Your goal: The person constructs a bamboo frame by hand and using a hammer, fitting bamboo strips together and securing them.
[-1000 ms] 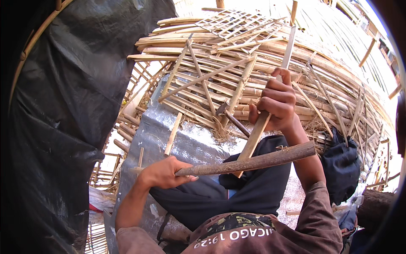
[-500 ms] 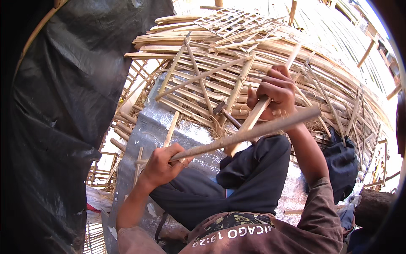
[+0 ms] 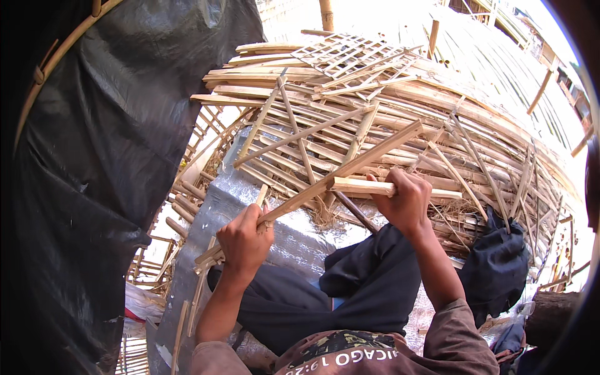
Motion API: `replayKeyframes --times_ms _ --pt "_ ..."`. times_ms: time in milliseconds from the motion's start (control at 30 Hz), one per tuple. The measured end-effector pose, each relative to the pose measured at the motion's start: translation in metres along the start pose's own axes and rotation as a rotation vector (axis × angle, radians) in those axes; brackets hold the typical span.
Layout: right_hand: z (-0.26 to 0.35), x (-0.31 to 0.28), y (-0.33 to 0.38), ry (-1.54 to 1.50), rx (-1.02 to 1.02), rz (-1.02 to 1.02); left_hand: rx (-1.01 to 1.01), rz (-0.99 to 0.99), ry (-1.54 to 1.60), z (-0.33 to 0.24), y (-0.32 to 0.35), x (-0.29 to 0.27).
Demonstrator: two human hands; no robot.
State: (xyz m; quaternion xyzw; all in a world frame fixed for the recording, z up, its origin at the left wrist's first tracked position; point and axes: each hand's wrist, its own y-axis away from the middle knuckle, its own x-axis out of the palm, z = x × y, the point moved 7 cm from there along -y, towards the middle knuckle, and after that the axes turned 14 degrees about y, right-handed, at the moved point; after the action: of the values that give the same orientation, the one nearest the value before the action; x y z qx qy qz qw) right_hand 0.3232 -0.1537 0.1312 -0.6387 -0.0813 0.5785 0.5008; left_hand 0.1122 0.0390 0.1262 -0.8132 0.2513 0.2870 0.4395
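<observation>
My left hand is closed around a long split-bamboo strip, which slants from beside my left knee up to the far right. In my right hand is a shorter, pale wooden stick, lying almost level with both ends showing outside the fist. The left end of this stick meets or overlaps the middle of the strip; whether they touch I cannot tell. Behind the strip, a dark rod leans toward my right knee, its upper end hidden.
Across the far side lies a large stack of bamboo slats, topped by a small lattice panel. A black plastic sheet hangs at the left. Shiny sheeting covers the ground under me. Dark cloth lies at the right.
The strip's far end has swung up and leftward. My right hand has come down toward me, and its stick has turned from steep to nearly level, one end now at the strip.
</observation>
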Motion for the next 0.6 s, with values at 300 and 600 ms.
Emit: replayKeyframes --times_ms 300,600 --pt "-0.004 0.005 0.008 -0.050 0.090 0.104 0.048 -0.005 -0.050 0.003 -0.015 0.002" --pt "-0.014 0.018 0.037 -0.099 0.111 0.359 -0.035 0.226 -0.030 0.009 -0.006 0.007"
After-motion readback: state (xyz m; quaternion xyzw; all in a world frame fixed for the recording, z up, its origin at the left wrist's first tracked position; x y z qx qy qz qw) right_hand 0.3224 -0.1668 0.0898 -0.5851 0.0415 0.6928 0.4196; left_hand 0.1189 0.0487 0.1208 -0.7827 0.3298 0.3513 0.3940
